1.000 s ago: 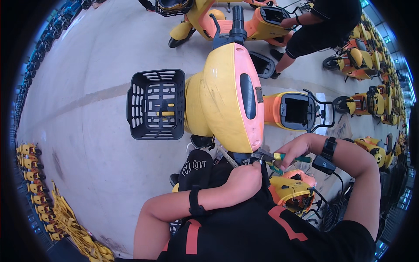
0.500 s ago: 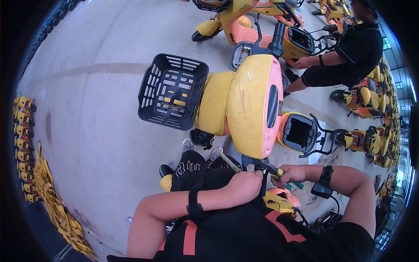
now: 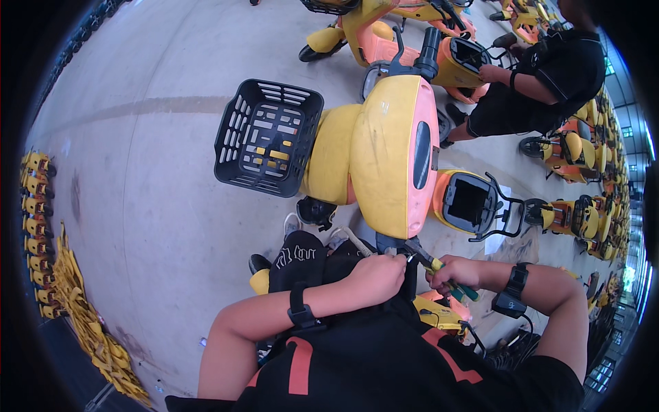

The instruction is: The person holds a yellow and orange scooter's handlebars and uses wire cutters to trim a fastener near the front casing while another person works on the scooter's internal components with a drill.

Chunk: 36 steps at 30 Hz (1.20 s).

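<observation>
A scooter with a yellow and pink front cover (image 3: 388,158) stands before me, its dark basket (image 3: 271,137) toward the left. In my right hand (image 3: 453,272) are pliers (image 3: 434,263) with yellow and green handles. Their jaws reach the near handlebar end, just below the cover. My left hand (image 3: 377,278) is closed beside the jaws, against that handlebar end. What its fingers grip is hidden. A pale, slim rod-like piece (image 3: 358,242) slants up and left from it; its kind is unclear.
A person in black (image 3: 563,82) works at another scooter at the upper right. A scooter rear with an open compartment (image 3: 470,198) and dark rack stands right of the cover. Rows of yellow scooters line both sides. Yellow parts (image 3: 89,316) lie piled at the lower left.
The scooter's cover and basket appear slightly further left and up. My left hand has shifted a little left and up, and the pliers stay at the handlebar end. The other person's arm has risen.
</observation>
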Each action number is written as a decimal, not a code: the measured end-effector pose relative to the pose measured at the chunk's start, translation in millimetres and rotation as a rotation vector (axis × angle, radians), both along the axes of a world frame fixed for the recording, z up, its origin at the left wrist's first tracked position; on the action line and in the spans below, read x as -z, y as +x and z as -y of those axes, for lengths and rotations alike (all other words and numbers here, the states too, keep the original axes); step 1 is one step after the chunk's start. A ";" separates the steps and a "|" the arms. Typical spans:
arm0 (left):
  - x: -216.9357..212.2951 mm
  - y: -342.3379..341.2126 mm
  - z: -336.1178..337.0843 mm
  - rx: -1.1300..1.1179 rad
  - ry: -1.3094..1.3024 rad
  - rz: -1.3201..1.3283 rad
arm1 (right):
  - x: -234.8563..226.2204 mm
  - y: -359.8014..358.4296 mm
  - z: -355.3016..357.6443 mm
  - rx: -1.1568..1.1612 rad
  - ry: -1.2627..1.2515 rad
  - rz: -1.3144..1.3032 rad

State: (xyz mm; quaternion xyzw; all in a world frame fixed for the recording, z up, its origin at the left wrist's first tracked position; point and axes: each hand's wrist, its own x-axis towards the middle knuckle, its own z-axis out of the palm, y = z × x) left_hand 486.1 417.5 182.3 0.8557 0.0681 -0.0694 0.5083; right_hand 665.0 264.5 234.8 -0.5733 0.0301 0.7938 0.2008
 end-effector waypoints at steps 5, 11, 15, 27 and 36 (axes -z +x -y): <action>1.3 -5.6 -7.8 -0.032 -0.057 0.017 | -10.3 -11.8 -5.3 -0.011 -0.096 0.105; 3.8 -7.9 -14.3 -0.010 -0.122 0.054 | -34.8 -25.9 -15.9 -0.087 -0.178 0.271; 19.6 -15.2 -14.4 0.000 -0.190 0.073 | -175.3 -47.9 -39.2 -0.606 0.289 0.464; 13.6 -11.5 -33.5 0.062 -0.207 -0.230 | -32.0 -4.5 41.1 0.521 0.267 0.369; -8.7 5.4 -39.8 0.305 0.250 -0.278 | 41.3 -55.7 67.5 0.856 0.434 0.367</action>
